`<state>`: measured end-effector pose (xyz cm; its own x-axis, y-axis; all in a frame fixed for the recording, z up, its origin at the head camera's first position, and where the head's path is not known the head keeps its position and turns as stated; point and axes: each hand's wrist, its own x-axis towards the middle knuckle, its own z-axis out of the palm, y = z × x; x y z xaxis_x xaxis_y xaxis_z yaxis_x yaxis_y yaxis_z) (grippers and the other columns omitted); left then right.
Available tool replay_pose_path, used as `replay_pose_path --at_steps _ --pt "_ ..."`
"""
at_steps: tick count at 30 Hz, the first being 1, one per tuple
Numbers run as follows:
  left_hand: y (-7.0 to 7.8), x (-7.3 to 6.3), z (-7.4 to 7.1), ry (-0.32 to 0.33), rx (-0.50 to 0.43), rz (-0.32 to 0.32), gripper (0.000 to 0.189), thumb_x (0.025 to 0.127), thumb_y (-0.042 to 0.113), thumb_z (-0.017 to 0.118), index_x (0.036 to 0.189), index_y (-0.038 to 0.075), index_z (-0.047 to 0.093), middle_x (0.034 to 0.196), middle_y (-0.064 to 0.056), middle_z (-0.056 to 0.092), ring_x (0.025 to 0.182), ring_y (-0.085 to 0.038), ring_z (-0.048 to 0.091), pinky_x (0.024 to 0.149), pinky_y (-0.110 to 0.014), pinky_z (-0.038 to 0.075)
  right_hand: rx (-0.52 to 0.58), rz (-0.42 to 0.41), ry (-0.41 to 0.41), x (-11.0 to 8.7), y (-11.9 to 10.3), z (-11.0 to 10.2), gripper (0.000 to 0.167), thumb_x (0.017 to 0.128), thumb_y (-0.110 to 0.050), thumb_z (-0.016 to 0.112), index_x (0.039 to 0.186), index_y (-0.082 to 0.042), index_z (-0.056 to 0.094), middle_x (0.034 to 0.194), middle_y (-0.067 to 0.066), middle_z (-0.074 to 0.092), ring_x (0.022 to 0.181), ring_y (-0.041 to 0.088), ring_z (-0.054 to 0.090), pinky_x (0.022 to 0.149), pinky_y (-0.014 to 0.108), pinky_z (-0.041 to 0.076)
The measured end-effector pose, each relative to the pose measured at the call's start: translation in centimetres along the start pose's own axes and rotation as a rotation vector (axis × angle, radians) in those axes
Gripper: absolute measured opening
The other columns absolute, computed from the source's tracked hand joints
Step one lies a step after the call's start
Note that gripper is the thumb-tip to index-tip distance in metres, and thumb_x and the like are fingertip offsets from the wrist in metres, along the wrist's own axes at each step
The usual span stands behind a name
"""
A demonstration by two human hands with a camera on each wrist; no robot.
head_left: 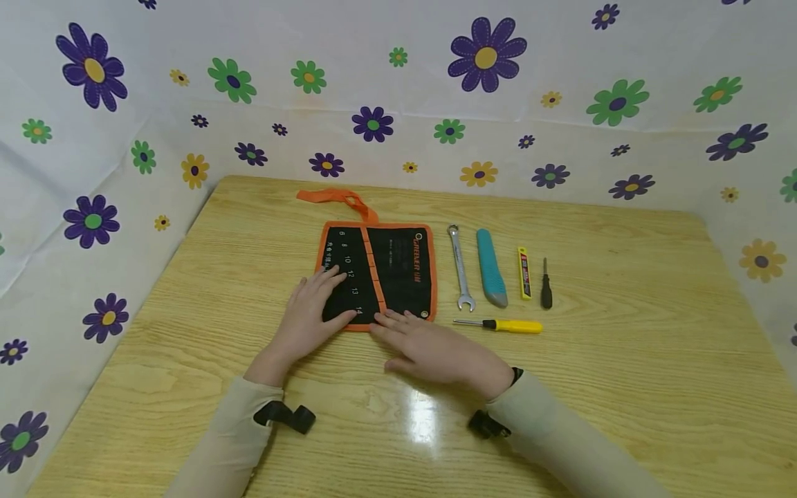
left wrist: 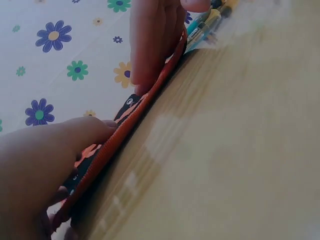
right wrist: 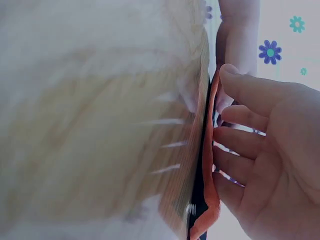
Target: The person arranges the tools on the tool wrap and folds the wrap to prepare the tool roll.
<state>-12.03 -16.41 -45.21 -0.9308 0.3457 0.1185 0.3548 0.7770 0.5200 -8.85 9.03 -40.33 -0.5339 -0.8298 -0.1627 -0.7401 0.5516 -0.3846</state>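
Observation:
A black tool pouch (head_left: 401, 266) with orange edging and white size numbers lies flat on the table, its orange strap (head_left: 336, 196) trailing off the far edge. My left hand (head_left: 305, 315) rests on the pouch's near left part, fingers spread. In the left wrist view its thumb (left wrist: 92, 129) lies on the orange edge; its other fingers are partly hidden. My right hand (head_left: 429, 346) touches the near edge with fingers extended; the right wrist view shows those fingers (right wrist: 240, 142) against the orange edging (right wrist: 210, 185).
Right of the pouch lie a combination wrench (head_left: 459, 266), a teal utility knife (head_left: 490, 266), a narrow yellow-and-black pack (head_left: 524, 273) and a small black screwdriver (head_left: 546, 290). A yellow screwdriver (head_left: 517, 326) lies crosswise nearer me. Flowered cloth (head_left: 398, 90) rises behind the wooden table (head_left: 623, 373).

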Motion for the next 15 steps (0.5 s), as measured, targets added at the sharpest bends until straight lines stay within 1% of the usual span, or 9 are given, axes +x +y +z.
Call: replay_pose_path --at_steps 3,7,10,15 --pt "-0.3 0.0 0.1 0.028 -0.048 0.013 0.072 0.088 0.044 0.066 0.147 0.012 0.038 0.155 -0.008 0.026 0.143 -0.028 0.017 0.114 -0.053 0.011 0.031 -0.011 0.043 -0.2 0.4 -0.1 0.061 0.099 -0.038 0.049 0.150 -0.009 0.031 0.155 0.009 0.026 0.143 0.023 0.020 0.114 0.039 0.020" --pt "-0.3 0.0 0.0 0.043 -0.081 0.018 0.075 0.087 0.041 0.068 0.148 0.012 0.036 0.157 -0.008 0.020 0.144 -0.030 0.014 0.113 -0.055 0.012 0.076 0.011 0.115 -0.6 0.9 -0.5 0.056 0.098 -0.035 0.054 0.146 -0.009 0.041 0.151 0.007 0.035 0.139 0.023 0.030 0.111 0.039 0.027" --pt "-0.4 0.0 0.0 0.027 -0.060 0.014 0.078 0.087 0.045 0.068 0.150 0.014 0.034 0.158 -0.008 0.016 0.144 -0.031 0.011 0.113 -0.053 0.011 0.098 0.063 0.176 -0.9 1.3 -0.9 0.051 0.097 -0.031 0.058 0.141 -0.009 0.048 0.146 0.006 0.043 0.133 0.023 0.039 0.107 0.039 0.034" --pt "-0.5 -0.1 0.2 -0.023 0.009 0.015 0.080 0.087 0.054 0.062 0.150 0.015 0.032 0.158 -0.008 0.016 0.144 -0.029 0.010 0.115 -0.051 0.008 0.132 0.204 0.275 -1.6 1.9 -1.2 0.044 0.093 -0.022 0.064 0.134 -0.008 0.056 0.135 0.008 0.054 0.123 0.025 0.050 0.099 0.040 0.043"
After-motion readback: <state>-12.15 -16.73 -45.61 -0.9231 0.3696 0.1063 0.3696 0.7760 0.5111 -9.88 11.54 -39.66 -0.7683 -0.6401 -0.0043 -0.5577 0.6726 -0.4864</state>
